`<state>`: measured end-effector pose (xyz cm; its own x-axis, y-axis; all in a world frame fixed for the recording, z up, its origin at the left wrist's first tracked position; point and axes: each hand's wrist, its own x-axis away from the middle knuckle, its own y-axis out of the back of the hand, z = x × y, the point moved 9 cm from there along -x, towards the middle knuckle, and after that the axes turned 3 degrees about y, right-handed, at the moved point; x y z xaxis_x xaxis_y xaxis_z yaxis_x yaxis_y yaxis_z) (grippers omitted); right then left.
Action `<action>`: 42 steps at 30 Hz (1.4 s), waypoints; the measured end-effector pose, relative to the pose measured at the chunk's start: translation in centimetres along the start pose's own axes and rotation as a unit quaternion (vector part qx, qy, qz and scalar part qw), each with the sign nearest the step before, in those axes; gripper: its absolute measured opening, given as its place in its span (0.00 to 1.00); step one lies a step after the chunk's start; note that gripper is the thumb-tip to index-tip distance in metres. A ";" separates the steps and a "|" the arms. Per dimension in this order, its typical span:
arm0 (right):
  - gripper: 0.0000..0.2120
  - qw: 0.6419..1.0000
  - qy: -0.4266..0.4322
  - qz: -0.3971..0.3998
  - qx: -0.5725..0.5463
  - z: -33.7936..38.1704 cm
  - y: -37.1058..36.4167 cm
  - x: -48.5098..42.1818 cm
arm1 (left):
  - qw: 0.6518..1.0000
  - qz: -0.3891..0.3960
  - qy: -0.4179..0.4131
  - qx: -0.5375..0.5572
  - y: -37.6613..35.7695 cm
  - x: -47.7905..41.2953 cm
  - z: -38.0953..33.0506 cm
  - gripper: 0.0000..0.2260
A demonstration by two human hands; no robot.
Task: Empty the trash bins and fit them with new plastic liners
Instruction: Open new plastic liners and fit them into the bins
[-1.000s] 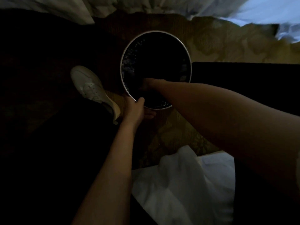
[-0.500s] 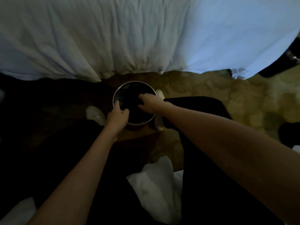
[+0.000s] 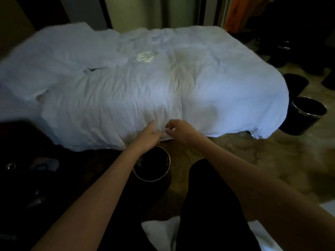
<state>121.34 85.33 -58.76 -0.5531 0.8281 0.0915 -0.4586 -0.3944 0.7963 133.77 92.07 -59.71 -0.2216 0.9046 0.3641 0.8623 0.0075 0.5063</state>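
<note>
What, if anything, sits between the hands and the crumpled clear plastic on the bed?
Nothing visible. The left hand and right hand are at the near edge of the bed; the crumpled clear plastic lies farther back on top, with only rumpled white bedcover between.

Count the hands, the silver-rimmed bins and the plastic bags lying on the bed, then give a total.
Hands: 2 (left hand, right hand)
Silver-rimmed bins: 2 (near bin, far bin by the bed; the dark shapes beyond are too dim to count)
Plastic bag: 1
Total: 5
</note>
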 end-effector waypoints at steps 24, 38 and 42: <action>0.09 0.829 -0.199 -0.364 -0.375 -8.3 45.2 9.6 | 0.972 0.180 -0.076 0.131 -7.4 -2.9 -48.9 0.09; 0.07 0.714 -0.218 -0.511 -0.425 -14.8 64.2 25.2 | 0.935 0.298 -0.102 0.164 -21.3 7.1 -70.8 0.10; 0.08 0.666 -0.236 -0.552 -0.443 -18.0 66.0 27.6 | 0.927 0.320 -0.077 0.178 -25.4 6.8 -73.7 0.08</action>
<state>63.27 74.98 -14.47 0.6452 0.7591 0.0867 -0.7508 0.6509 -0.1121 76.81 66.65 -12.47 0.4313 0.8228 0.3700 0.8967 -0.4361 -0.0756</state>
